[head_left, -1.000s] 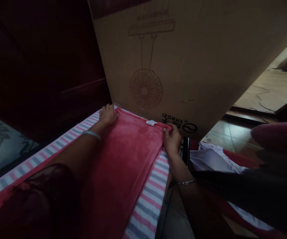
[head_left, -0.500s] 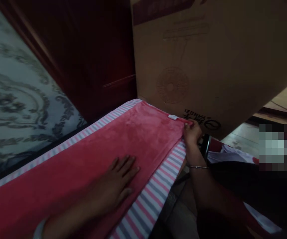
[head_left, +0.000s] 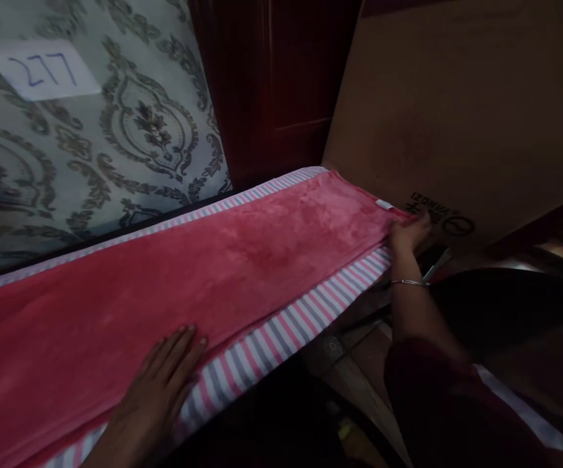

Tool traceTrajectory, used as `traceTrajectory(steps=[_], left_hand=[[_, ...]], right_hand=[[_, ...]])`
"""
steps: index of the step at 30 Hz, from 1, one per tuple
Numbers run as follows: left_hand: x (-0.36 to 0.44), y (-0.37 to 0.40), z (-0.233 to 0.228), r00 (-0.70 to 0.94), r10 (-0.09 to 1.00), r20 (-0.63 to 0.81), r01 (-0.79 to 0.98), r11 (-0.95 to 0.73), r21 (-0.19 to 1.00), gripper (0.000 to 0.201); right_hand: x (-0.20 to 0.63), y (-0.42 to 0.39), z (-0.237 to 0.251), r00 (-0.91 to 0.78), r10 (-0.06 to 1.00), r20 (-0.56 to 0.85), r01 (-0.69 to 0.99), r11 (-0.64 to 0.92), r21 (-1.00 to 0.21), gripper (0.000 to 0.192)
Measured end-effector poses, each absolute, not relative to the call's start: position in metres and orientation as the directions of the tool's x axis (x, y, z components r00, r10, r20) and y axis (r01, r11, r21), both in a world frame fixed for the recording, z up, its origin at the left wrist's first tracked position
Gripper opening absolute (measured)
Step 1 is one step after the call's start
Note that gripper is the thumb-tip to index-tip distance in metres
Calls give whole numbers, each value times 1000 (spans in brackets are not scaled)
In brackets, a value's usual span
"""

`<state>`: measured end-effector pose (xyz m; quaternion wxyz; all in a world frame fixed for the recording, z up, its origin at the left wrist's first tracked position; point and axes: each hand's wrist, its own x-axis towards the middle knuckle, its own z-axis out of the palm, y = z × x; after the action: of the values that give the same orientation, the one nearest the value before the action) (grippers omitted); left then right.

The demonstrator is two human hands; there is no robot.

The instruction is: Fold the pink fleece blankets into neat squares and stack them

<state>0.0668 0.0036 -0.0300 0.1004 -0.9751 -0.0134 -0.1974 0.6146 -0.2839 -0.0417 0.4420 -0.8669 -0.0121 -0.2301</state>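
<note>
A long red plush cloth (head_left: 223, 260) lies flat on a board covered in pink, grey and white stripes (head_left: 281, 328). My left hand (head_left: 159, 383) rests palm down with fingers spread on the cloth's near edge, at the lower left. My right hand (head_left: 408, 233), with a thin bangle on the wrist, pinches the cloth's far right corner beside a small white label (head_left: 385, 205). The corner sits against a big cardboard box (head_left: 457, 110).
The cardboard box stands at the upper right with a printed logo near its bottom. A dark red wooden cabinet (head_left: 272, 84) is behind the board. A grey patterned mattress (head_left: 91, 130) with a paper note reading 277 (head_left: 42, 68) leans at the left. Dark fabric lies at the right.
My left hand slid from the cloth's far corner back along it to the near edge. My right hand kept its hold on the far right corner. The view swung left.
</note>
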Motion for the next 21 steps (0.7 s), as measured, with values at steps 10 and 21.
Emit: traceTrajectory(steps=[10, 21], left_hand=[[17, 16, -56, 869, 230, 437, 317, -938, -138, 49], [11, -2, -46, 831, 313, 460, 389, -918, -79, 42]], right_hand=[[458, -186, -34, 685, 650, 329, 716, -683, -141, 57], [453, -191, -48, 693, 660, 288, 707, -700, -98, 55]])
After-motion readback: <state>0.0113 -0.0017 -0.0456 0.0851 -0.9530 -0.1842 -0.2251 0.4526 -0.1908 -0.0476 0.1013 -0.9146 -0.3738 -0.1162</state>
